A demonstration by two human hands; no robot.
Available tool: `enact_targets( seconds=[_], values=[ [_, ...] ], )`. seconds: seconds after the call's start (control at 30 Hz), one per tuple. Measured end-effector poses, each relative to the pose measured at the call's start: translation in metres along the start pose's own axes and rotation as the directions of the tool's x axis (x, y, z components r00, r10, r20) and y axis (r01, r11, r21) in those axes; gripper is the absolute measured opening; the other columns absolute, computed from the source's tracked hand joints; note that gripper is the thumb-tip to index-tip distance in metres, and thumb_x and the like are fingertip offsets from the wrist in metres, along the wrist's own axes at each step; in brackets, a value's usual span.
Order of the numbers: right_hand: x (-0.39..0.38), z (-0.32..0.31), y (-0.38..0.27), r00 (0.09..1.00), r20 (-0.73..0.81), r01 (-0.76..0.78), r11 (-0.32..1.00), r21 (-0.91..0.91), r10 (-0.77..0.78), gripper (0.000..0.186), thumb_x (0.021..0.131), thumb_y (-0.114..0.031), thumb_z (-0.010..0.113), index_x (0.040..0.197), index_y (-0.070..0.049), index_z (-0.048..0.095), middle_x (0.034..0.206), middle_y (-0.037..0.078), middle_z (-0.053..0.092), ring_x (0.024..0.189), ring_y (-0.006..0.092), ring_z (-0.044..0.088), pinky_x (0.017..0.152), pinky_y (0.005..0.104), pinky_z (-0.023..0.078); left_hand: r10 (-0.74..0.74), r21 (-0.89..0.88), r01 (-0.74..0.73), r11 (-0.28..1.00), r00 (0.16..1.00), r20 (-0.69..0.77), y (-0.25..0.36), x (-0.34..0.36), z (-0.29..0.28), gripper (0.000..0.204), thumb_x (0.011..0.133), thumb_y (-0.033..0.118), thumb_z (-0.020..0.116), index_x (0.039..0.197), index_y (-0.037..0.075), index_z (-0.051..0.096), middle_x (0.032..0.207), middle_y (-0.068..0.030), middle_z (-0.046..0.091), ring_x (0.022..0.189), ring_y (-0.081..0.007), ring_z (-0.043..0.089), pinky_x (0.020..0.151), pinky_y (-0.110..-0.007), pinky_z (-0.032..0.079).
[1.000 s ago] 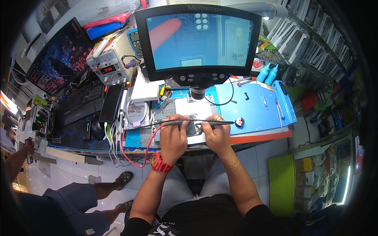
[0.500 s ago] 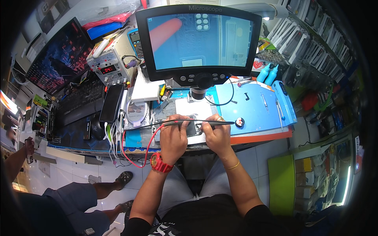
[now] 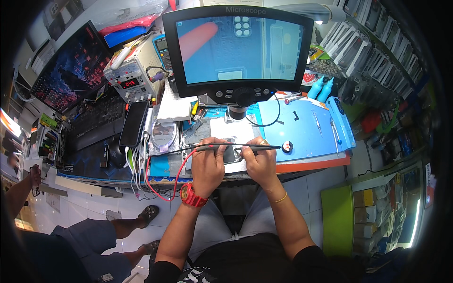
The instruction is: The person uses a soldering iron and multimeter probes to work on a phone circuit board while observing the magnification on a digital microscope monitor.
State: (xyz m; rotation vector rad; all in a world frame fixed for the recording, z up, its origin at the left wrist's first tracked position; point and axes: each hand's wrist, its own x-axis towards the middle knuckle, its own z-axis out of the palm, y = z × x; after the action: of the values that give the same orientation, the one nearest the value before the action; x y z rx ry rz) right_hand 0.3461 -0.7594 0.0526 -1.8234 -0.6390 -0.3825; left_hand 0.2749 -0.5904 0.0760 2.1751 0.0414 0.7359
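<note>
My left hand (image 3: pixel 207 165), with a red watch on its wrist, is closed around a test probe whose red lead (image 3: pixel 178 170) loops down to the left. Pinched in my right hand (image 3: pixel 259 162) is a black test probe (image 3: pixel 265 147), its cable running leftward over both hands. Between the hands, a dark phone part (image 3: pixel 231 153) lies on a white sheet (image 3: pixel 225 126) under the microscope lens (image 3: pixel 236 113). The probe tips are too small to make out. On the microscope screen (image 3: pixel 240 49) a red pointed shape and several round pale pads appear.
Left stand a power supply (image 3: pixel 132 75), a dark phone (image 3: pixel 134 123) and a monitor (image 3: pixel 71 66). A blue mat (image 3: pixel 306 127) at right holds a small round container (image 3: pixel 287 146), tweezers (image 3: pixel 335 134) and two blue bottles (image 3: pixel 321 89). Another person's legs (image 3: pixel 94 238) are at lower left.
</note>
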Motion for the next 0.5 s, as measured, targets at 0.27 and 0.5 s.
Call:
enact_targets(
  seconds=[0.27, 0.5],
  values=[
    [0.0001, -0.0003, -0.0014, 1.000, 0.002, -0.008, 1.000, 0.004, 0.008, 0.010, 0.091, -0.008, 0.072, 0.087, -0.001, 0.066, 0.077, 0.016, 0.068, 0.069, 0.0361, 0.066, 0.066, 0.0464, 0.051, -0.008, -0.009, 0.008, 1.000, 1.000, -0.010, 0.0009, -0.0002, -0.0004, 0.013, 0.107, 0.013, 0.066, 0.108, 0.001, 0.072, 0.105, -0.0156, 0.075, 0.097, -0.0399, 0.070, 0.085, -0.049, 0.053],
    [-0.0005, 0.0014, -0.0028, 0.999, 0.010, -0.048, 0.998, 0.043, 0.048, 0.013, 0.100, -0.011, 0.072, 0.091, -0.001, 0.069, 0.083, 0.014, 0.069, 0.076, 0.0345, 0.067, 0.069, 0.0449, 0.051, -0.048, -0.076, 0.046, 0.996, 0.999, -0.021, 0.0050, -0.0028, -0.0018, 0.014, 0.108, 0.013, 0.065, 0.108, 0.002, 0.073, 0.104, -0.0144, 0.075, 0.096, -0.0375, 0.070, 0.086, -0.048, 0.053]
  ],
)
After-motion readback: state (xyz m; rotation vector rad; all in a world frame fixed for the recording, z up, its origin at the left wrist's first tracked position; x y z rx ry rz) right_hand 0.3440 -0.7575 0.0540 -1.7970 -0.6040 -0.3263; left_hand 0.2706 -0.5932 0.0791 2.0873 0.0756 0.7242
